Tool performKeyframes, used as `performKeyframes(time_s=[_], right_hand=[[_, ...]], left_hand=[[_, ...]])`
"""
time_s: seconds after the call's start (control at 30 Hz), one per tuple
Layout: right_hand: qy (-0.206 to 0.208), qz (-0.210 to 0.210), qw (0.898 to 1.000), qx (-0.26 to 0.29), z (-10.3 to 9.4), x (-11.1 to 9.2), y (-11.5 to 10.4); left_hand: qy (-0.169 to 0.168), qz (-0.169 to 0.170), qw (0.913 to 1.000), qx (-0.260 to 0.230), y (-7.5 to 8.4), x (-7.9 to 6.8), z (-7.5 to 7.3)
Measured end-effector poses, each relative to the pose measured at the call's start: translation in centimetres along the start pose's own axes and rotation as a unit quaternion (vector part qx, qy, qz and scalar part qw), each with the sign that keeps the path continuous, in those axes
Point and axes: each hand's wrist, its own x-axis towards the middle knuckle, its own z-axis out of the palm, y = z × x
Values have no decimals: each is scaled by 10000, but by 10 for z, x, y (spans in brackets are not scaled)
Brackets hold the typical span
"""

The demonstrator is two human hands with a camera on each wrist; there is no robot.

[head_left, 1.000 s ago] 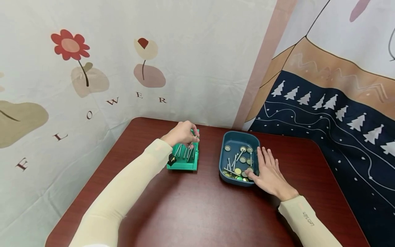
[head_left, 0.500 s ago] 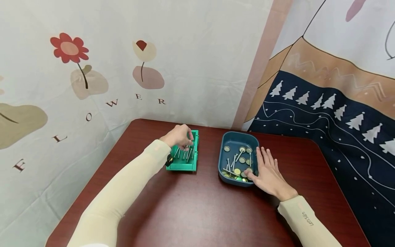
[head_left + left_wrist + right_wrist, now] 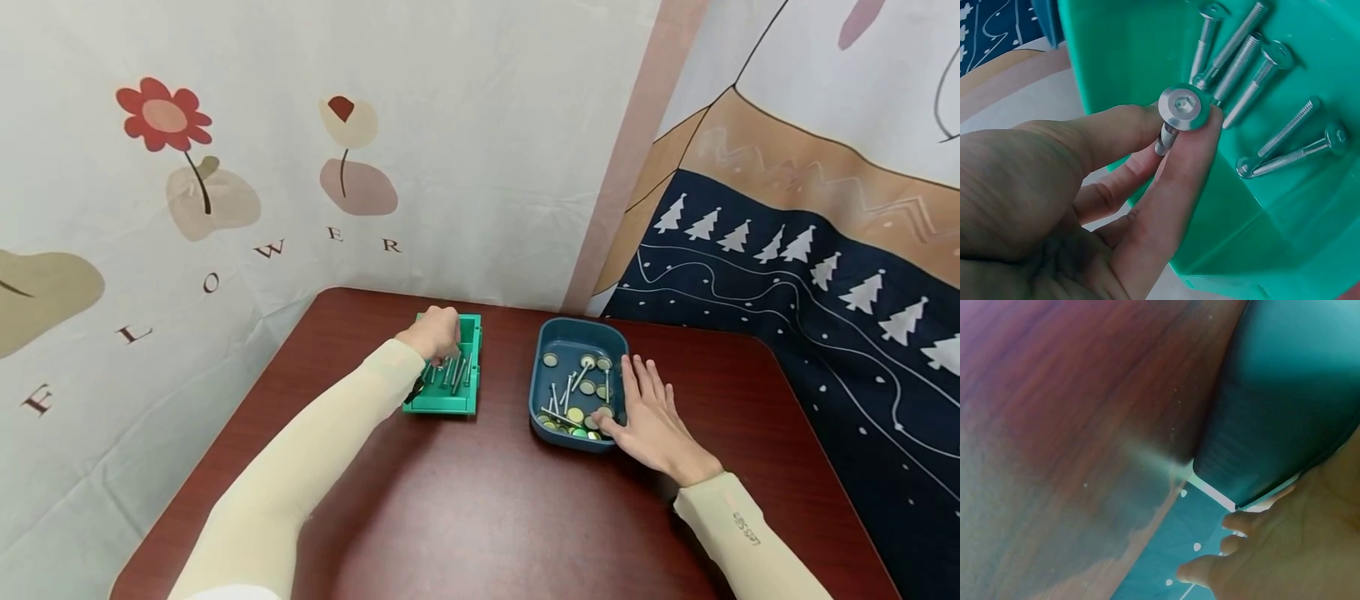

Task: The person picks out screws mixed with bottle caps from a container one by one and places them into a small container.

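Observation:
In the left wrist view my left hand (image 3: 1141,181) pinches a silver bolt (image 3: 1183,107) between thumb and fingers, its round socket head facing the camera. This hand (image 3: 437,332) is over the green bin (image 3: 442,406) in the head view, and its fingertips are mostly hidden there. More silver bolts (image 3: 1235,72) lie loose on the bin's floor. My right hand (image 3: 660,425) rests along the right side of the blue tray (image 3: 537,375), fingers extended, thumb over the rim. The tray holds several bolts (image 3: 567,392) and round, yellowish disc-like pieces (image 3: 575,415).
Both containers stand toward the back of a dark red wooden table (image 3: 465,508), a strip of tabletop between them. Printed cloth (image 3: 480,150) hangs right behind the table's far edge, with a dark tree-patterned part (image 3: 795,300) on the right.
My left hand has shifted slightly left and turned over the green bin, hiding its fingertips from the head view. The right hand has stayed at the blue tray.

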Motion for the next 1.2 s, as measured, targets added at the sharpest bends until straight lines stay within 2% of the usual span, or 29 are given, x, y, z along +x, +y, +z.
performKeyframes(time_s=[0.17, 0.4, 0.6, 0.9, 1.2], right_hand=[[-27, 6, 10000, 2, 1, 1, 1], [38, -19, 10000, 5, 1, 2, 1], [40, -8, 10000, -11, 1, 1, 2], [44, 0, 10000, 1, 1, 1, 0], [36, -7, 10000, 16, 0, 2, 0]], left_hand=[[-103, -284, 9992, 270, 1, 9, 4], [19, -385, 9969, 687, -3, 17, 8], [-12, -450, 9969, 646, -3, 17, 10], [226, -272, 9977, 583, -2, 5, 6], [552, -109, 9957, 737, 6, -9, 0]])
